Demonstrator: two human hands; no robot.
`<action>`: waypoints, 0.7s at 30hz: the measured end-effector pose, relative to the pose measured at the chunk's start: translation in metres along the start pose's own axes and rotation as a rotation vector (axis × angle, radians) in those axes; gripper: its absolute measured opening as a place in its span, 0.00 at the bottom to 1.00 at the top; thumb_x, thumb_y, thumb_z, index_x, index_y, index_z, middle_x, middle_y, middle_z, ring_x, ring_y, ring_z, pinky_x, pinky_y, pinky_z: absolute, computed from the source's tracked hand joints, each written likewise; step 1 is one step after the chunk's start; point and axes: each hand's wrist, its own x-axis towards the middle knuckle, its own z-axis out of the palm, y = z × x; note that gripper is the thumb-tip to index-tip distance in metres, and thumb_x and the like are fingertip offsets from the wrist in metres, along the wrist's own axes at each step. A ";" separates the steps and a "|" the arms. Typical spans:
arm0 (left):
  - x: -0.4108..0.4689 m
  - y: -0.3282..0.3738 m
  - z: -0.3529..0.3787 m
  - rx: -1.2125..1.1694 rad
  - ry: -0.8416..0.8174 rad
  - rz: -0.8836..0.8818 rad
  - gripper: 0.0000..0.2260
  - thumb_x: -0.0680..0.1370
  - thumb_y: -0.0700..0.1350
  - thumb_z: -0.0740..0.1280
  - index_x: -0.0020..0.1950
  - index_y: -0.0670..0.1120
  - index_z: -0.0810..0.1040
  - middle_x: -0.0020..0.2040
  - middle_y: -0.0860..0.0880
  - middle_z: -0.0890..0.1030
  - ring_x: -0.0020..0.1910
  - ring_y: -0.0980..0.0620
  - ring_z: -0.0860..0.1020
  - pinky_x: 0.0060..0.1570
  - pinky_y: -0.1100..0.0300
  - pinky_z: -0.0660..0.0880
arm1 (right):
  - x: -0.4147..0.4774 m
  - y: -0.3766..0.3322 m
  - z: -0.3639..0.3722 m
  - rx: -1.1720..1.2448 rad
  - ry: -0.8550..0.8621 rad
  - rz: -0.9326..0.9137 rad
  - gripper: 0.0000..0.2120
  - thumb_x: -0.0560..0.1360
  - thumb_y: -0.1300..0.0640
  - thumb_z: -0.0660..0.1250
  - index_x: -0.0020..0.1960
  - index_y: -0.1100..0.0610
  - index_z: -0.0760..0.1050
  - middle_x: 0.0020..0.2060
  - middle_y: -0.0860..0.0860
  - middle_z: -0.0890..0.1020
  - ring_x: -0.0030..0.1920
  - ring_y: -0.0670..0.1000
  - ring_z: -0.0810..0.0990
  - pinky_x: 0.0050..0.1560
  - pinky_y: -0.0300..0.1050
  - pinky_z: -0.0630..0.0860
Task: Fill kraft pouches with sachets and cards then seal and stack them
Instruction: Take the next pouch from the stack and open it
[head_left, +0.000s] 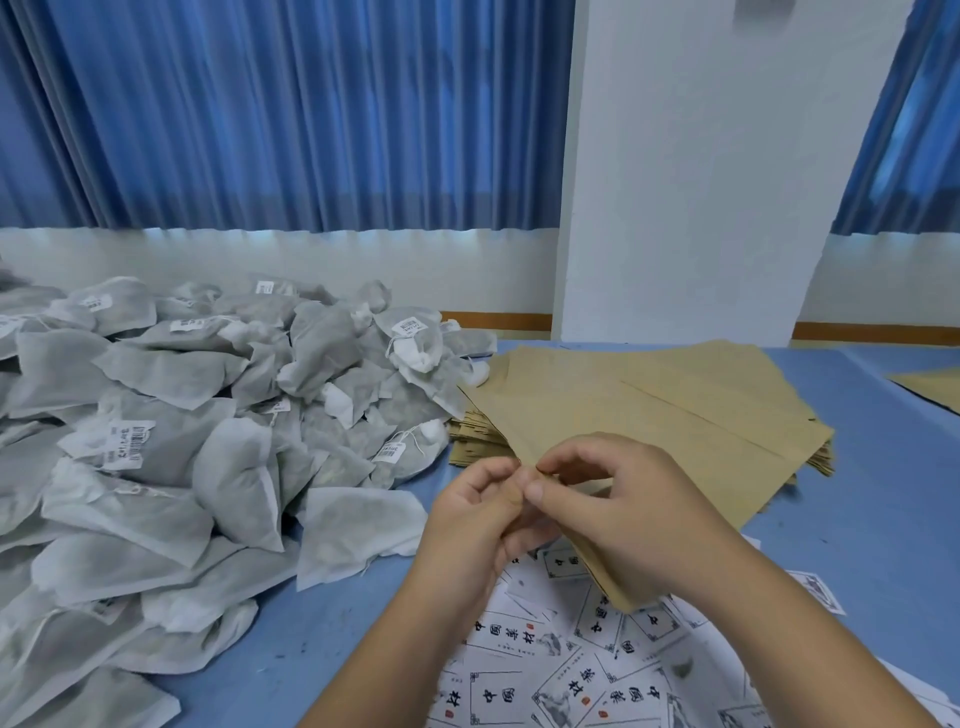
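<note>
When starting left of the fingers (535, 489), note sachets (171, 374), soft and light, heaped on the bench (311, 639). Then see left hand (467, 525) and right hand (618, 514) pinching the near corner of a kraft pouch (649, 431): thin, light, easily creased; likely best parted right there.
</note>
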 end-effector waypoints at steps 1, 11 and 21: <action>0.000 0.000 0.000 -0.003 0.004 0.001 0.23 0.69 0.43 0.71 0.59 0.32 0.71 0.48 0.37 0.81 0.43 0.46 0.83 0.41 0.56 0.81 | 0.000 -0.001 0.000 -0.005 -0.003 -0.001 0.09 0.65 0.41 0.72 0.43 0.43 0.80 0.42 0.37 0.81 0.46 0.35 0.78 0.46 0.31 0.73; -0.001 -0.004 -0.001 -0.053 -0.015 0.001 0.22 0.69 0.42 0.73 0.58 0.34 0.71 0.51 0.34 0.81 0.45 0.45 0.83 0.41 0.56 0.81 | 0.001 -0.005 -0.007 0.038 -0.009 -0.029 0.04 0.65 0.48 0.75 0.38 0.46 0.81 0.39 0.40 0.81 0.43 0.39 0.79 0.42 0.31 0.73; -0.002 -0.001 0.001 -0.002 -0.058 -0.013 0.17 0.68 0.49 0.75 0.49 0.41 0.77 0.51 0.34 0.82 0.45 0.43 0.84 0.41 0.54 0.81 | -0.001 -0.008 -0.011 0.093 -0.057 0.011 0.04 0.68 0.54 0.75 0.39 0.47 0.81 0.37 0.41 0.83 0.41 0.40 0.81 0.42 0.37 0.77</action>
